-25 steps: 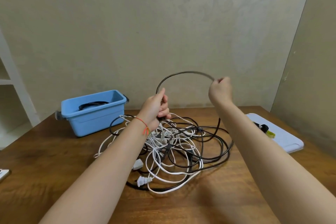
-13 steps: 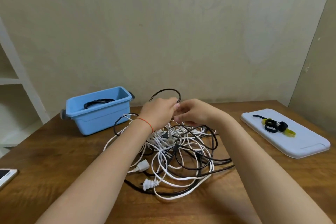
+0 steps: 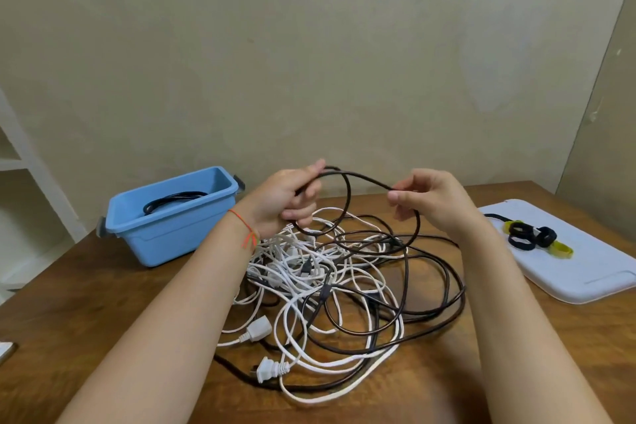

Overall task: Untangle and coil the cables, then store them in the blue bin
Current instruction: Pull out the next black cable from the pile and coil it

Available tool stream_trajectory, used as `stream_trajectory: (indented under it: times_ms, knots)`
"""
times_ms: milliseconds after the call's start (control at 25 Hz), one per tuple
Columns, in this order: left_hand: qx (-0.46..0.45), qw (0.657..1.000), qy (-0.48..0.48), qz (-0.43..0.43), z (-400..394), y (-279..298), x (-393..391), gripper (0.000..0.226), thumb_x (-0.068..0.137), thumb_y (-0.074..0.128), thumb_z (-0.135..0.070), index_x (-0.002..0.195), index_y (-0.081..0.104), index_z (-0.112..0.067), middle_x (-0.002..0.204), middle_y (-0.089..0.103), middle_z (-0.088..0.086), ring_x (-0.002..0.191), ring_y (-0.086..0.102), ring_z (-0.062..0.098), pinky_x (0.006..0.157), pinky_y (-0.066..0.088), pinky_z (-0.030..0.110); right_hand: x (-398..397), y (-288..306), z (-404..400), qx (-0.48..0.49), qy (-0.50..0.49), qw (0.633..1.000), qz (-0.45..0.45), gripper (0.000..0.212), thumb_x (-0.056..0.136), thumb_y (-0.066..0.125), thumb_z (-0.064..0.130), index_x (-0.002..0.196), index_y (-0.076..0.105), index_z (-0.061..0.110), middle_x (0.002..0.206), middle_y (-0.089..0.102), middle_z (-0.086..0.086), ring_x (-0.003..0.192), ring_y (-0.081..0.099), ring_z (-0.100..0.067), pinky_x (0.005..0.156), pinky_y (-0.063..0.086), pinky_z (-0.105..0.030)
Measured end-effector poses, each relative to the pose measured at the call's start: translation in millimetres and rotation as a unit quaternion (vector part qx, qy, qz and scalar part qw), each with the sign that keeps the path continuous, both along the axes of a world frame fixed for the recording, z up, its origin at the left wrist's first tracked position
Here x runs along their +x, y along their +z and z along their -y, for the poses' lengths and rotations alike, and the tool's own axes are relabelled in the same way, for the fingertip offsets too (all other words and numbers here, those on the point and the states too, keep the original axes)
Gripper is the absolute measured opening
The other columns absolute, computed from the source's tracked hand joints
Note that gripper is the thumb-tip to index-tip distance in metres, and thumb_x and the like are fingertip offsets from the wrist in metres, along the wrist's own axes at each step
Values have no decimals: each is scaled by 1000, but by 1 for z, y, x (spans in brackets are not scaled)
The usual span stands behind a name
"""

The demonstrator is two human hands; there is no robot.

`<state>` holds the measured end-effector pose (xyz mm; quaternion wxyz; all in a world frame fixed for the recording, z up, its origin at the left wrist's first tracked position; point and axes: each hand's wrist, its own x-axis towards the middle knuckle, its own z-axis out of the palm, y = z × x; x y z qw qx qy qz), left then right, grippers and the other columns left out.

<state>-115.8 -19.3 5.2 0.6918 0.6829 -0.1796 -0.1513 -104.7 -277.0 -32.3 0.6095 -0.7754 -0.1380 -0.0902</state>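
Fingers of both hands, left (image 3: 285, 196) and right (image 3: 426, 200), pinching black cable (image 3: 347, 196); no legible writing.

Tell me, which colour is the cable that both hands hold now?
Dark brown-black cable, clearest in the head view, above the tangle.

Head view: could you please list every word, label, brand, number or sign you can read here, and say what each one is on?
None: no readable text shows anywhere.
Blue bin: plain walls, no label.
White plugs: any moulded marks are too small to read.
White tray: no print visible.
Wall: only a faint floral pattern, no words.
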Motion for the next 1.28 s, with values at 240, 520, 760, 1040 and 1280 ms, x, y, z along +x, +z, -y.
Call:
stream_trajectory:
  times_ms: [240,520,760,1040,1280]
  knots:
    - [-238,960,-114,-95,13,-1,5,42,101,37,-42,75,57,-17,43,14,-7,35,14,8,44,31,20,-7,13,-8,224,207,952,15,22,95,51,17,84,68,8,73,66,-9,70,65,-20,73,56,-29]
    - [-268,946,-134,-122,33,-2,2,33,100,39,-40,83,52,-15,48,30,-7,37,25,5,40,33,17,12,-2,-30,218,140,953,-156,28,107,39,31,103,57,10,45,30,4,33,21,-9,36,21,-17]
    - [-498,846,126,-144,0,-4,19,38,98,41,-17,60,42,-17,46,23,-8,34,20,8,34,22,21,15,-8,-1,104,118,969,-190,9,94,61,7,91,53,11,60,40,0,47,32,-13,44,32,-23]
    - [-461,859,222,-15,-15,4,19,43,102,32,-28,60,37,-20,44,21,-8,35,19,9,36,21,22,18,-13,33,-86,-148,979,-113,16,85,74,13,78,61,7,69,62,-8,52,52,-17,49,39,-25]
    - [84,955,197,207,41,3,18,37,109,34,-26,74,44,-15,61,51,3,52,50,15,51,43,24,-1,10,-18,-392,33,918,-45,12,90,70,25,79,68,27,81,66,8,80,61,-14,67,46,-27]
